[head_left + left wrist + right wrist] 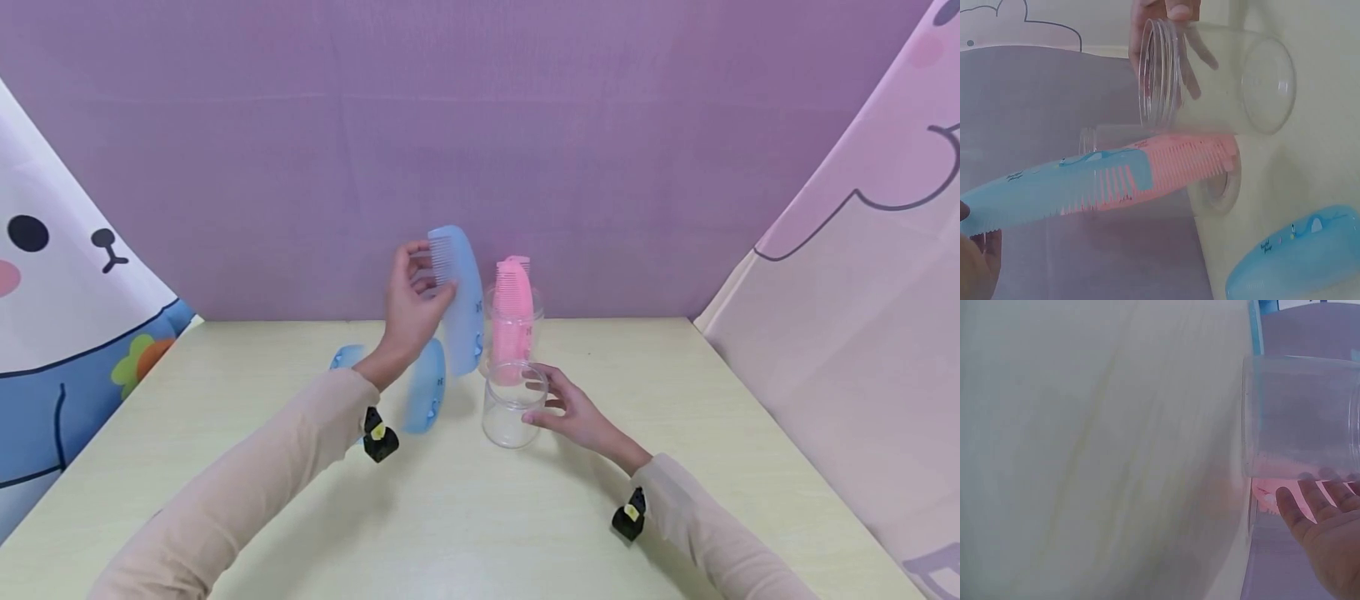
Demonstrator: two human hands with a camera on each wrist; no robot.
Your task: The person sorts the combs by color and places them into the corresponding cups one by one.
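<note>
My left hand [416, 304] pinches a blue comb [467, 308] near its toothed edge, holding it upright above the table. In the left wrist view the same comb [1054, 187] passes in front of the pink combs. My right hand [573, 417] holds a clear jar [510, 421] by its right side, thumb in front and fingers behind. That jar stands upright with nothing visible inside. Directly behind it, a second clear jar [537, 310] contains pink combs [513, 308] standing on end. More blue combs [426, 387] lie on the table beside my left wrist, which partly hides them.
The pale table [480, 517] meets a purple backdrop [480, 150] just behind the jars. Cartoon-printed cloths [67, 333] hang at the left and right sides. Small black devices [381, 437] are strapped at both wrists.
</note>
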